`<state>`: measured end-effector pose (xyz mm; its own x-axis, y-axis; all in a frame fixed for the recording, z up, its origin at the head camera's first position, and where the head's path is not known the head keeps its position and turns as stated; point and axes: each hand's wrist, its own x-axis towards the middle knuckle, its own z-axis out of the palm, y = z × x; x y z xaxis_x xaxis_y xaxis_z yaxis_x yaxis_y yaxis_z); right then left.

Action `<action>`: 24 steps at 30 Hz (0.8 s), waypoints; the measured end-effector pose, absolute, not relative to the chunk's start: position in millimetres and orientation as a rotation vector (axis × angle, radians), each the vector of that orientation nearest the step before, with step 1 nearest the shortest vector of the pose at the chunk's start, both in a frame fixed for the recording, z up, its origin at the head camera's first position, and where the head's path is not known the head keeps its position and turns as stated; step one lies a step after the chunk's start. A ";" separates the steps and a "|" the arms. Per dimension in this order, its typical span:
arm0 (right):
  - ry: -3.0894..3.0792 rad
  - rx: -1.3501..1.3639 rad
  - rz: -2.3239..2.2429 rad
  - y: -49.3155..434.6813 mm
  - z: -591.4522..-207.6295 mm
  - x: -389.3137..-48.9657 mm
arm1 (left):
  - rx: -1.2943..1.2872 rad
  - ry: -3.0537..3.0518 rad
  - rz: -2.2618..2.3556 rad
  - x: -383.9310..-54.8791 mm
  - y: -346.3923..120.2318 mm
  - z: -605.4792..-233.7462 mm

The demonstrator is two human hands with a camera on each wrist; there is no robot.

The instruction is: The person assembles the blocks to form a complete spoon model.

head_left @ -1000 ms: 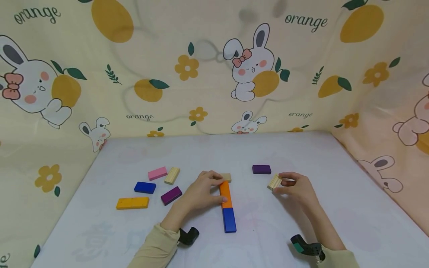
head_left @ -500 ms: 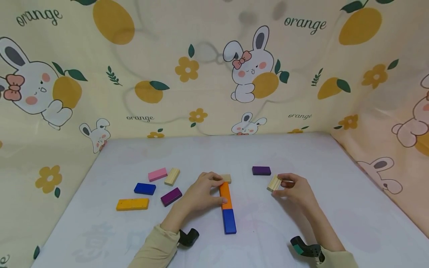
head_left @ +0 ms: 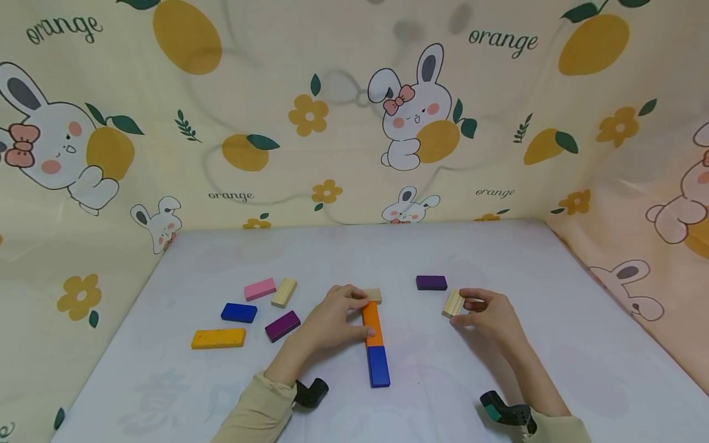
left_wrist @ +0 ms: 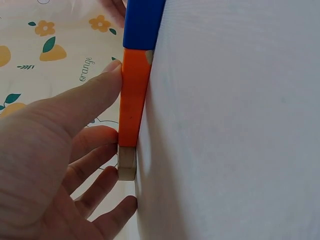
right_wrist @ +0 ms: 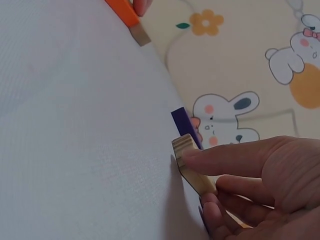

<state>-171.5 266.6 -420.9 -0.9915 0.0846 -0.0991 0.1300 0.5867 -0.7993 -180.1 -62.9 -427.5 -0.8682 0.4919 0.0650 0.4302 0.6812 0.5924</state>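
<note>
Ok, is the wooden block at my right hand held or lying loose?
Held: your right hand pinches the wooden block between thumb and fingers, as the right wrist view shows.

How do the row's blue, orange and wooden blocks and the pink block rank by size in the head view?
1. Blue block and orange block: too alike to rank; the left hand partly covers the orange.
2. Pink block.
3. Wooden block, partly hidden.

Partly hidden, cropped
Head: left hand (head_left: 336, 317) covers part of orange block (head_left: 375, 321); sleeves (head_left: 256, 409) cut off at bottom. Left wrist: blue block (left_wrist: 143, 24) cropped at top. Right wrist: wooden block (right_wrist: 194, 172) hides part of purple block (right_wrist: 183, 121).
</note>
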 end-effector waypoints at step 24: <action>2.769 0.137 -1.383 267.9 -421.8 -167.6 | 0.818 2.828 0.906 -181.2 -62.8 -430.8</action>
